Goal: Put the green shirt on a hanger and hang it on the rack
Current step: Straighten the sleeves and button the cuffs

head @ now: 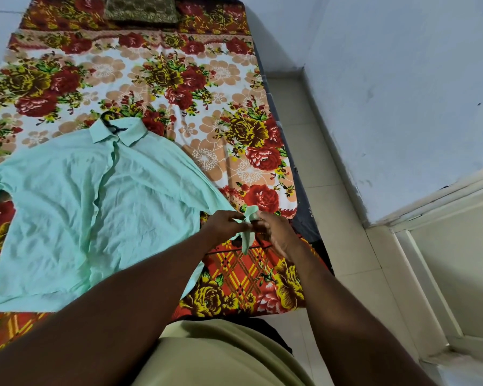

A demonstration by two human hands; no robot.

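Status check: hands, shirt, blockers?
Copy: left hand and right hand pinch sleeve cuff. On bed, green shirt lies flat, hanger hook at collar. No rack visible.

Bare forearms (140,291), plain pale olive top (221,358), softly creased

Green shirt (76,207) flat on bed (179,79) w/ blk hanger (110,124) hook at collar.

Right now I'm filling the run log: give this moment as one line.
shirt: flat on bed, hanger at collar | left hand: pinches cuff | right hand: pinches same cuff | rack: not visible
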